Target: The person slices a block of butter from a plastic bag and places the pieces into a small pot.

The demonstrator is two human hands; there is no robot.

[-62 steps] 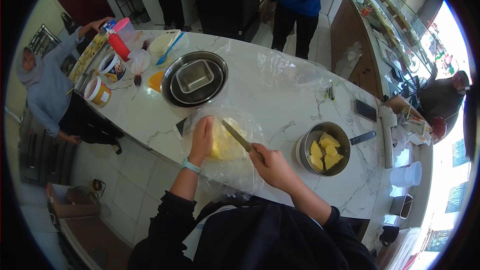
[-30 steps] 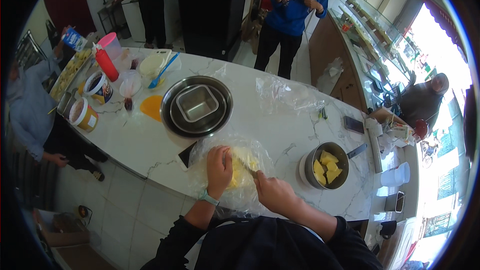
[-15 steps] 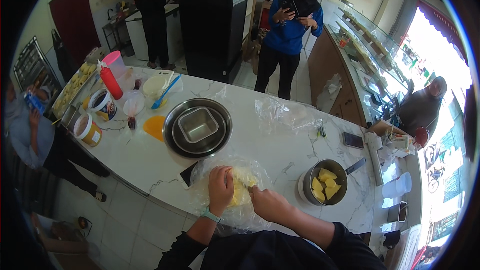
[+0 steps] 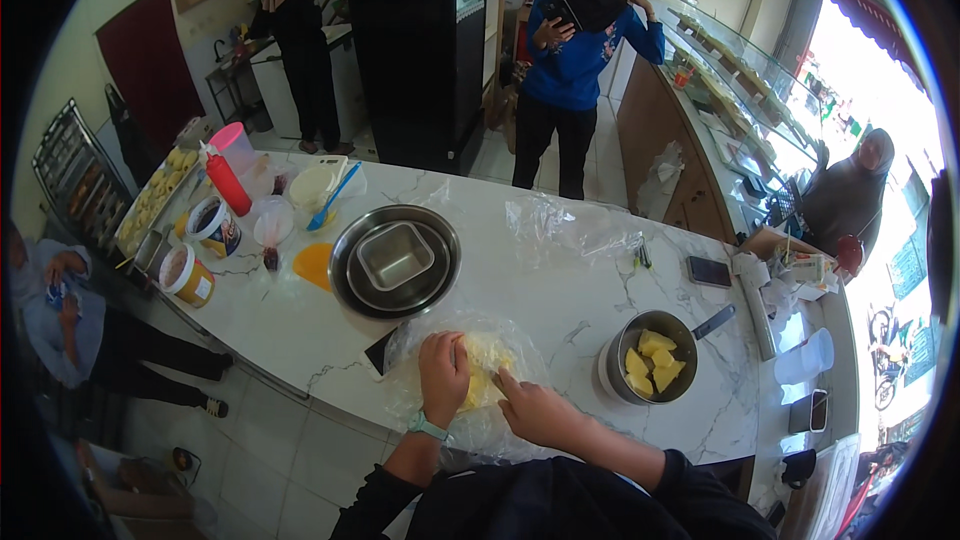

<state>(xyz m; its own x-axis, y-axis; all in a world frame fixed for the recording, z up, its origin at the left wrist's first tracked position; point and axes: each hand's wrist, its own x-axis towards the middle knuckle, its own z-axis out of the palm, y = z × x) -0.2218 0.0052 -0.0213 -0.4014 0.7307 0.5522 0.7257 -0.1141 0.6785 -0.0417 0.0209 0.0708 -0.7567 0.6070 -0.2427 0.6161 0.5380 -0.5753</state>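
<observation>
My left hand (image 4: 441, 380), with a pale green watch at the wrist, presses its closed fingers on the left side of a yellow butter-like block (image 4: 482, 395). The block lies on a crumpled clear plastic bag (image 4: 405, 408). Gripped in my right hand (image 4: 537, 412) is a knife (image 4: 497, 377), its blade angled into the yellow mass and partly hidden. Paler crumbled bits (image 4: 488, 348) lie just beyond. To the right stands a saucepan (image 4: 622, 332) with several yellow chunks (image 4: 652, 364) inside.
Nested steel bowls (image 4: 452, 270) with a square tin (image 4: 396, 255) stand beyond my left hand. A phone (image 4: 378, 352) lies partly under the plastic. Tubs, a red squeeze bottle (image 4: 228, 182) and a blue spatula (image 4: 335, 195) crowd the left. Another phone (image 4: 708, 271) lies right. People stand around.
My right hand and the knife have shifted slightly; my left hand stays on the block. The person in blue has raised one hand to the shoulder. The view has tilted a little.
</observation>
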